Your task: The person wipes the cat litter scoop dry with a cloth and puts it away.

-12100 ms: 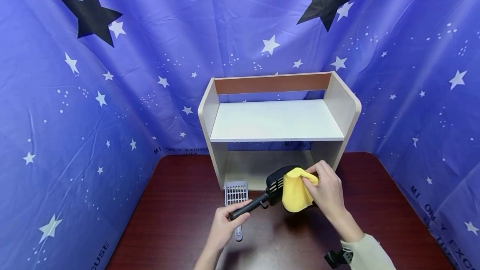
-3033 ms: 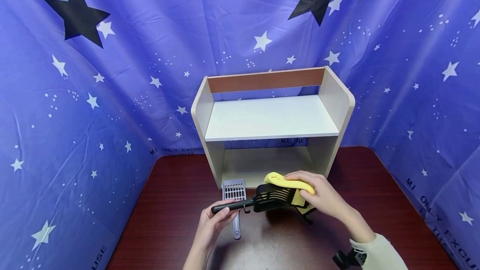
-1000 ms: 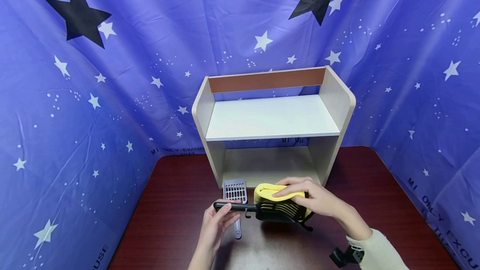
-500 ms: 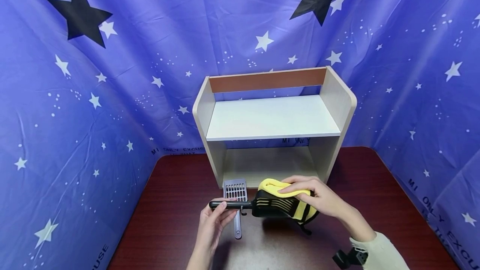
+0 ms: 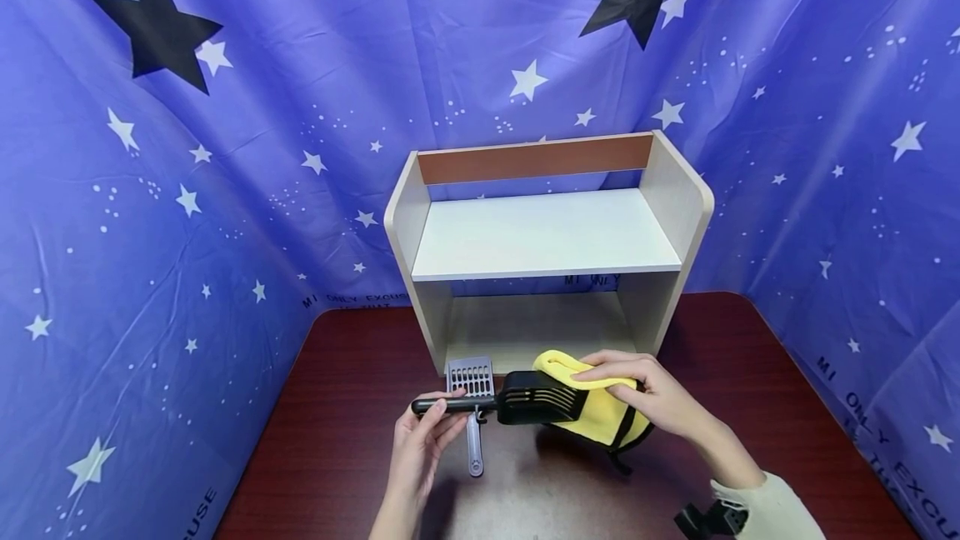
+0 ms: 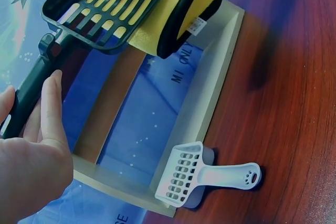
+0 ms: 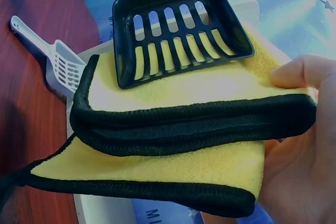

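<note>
My left hand [image 5: 417, 448] grips the handle of a black slotted litter scoop [image 5: 517, 412], held level above the table with its head to the right. In my right hand [image 5: 663, 397] is a folded yellow cloth [image 5: 603, 417] with black edging, thumb on one face and fingers behind. The cloth lies against the scoop head's front end, and yellow shows through the slots in the right wrist view. A loose cloth corner hangs down. Beneath the left hand, a grey litter scoop [image 6: 226, 176] lies on the table, its slotted head at the shelf's front edge.
A two-tier shelf unit [image 5: 547, 236] with a white upper board stands at the back of the dark red table [image 5: 345, 423]. Blue star-printed curtains [image 5: 315, 107] surround it. A black wrist camera [image 5: 705, 521] sits on the right forearm.
Over the last second the cloth has slid right off much of the scoop head, baring it, while the scoop shifted slightly left. Twelve seconds ago the cloth hung draped and the scoop tilted upward.
</note>
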{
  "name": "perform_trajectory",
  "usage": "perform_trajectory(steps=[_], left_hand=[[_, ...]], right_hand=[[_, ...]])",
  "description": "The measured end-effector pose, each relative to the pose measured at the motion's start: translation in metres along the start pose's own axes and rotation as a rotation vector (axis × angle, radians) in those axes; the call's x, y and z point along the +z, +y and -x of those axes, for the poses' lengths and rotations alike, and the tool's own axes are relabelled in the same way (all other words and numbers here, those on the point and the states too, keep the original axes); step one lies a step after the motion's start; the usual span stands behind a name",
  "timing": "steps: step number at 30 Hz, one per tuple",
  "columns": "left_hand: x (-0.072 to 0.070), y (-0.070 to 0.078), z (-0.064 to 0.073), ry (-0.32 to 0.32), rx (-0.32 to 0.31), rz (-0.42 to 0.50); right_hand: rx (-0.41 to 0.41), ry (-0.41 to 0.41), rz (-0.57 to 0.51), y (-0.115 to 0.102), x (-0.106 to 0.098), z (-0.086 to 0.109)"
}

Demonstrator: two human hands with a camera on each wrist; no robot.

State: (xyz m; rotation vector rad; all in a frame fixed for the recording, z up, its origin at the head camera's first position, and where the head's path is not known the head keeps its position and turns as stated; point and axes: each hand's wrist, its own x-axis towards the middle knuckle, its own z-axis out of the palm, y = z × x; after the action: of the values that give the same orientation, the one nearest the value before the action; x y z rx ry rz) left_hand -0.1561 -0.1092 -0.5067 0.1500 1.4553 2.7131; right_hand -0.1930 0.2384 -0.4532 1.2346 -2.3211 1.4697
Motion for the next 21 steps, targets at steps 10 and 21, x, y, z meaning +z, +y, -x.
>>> perform_trajectory(steps=[10, 21], left_hand=[[-0.002, -0.001, -0.001, -0.017, 0.022, 0.029], [-0.003, -0.003, -0.002, -0.095, -0.014, -0.002]], right_hand=[[0.015, 0.029, -0.002, 0.002, -0.004, 0.008], [0.009, 0.070, -0.016, 0.006, -0.010, 0.009]])
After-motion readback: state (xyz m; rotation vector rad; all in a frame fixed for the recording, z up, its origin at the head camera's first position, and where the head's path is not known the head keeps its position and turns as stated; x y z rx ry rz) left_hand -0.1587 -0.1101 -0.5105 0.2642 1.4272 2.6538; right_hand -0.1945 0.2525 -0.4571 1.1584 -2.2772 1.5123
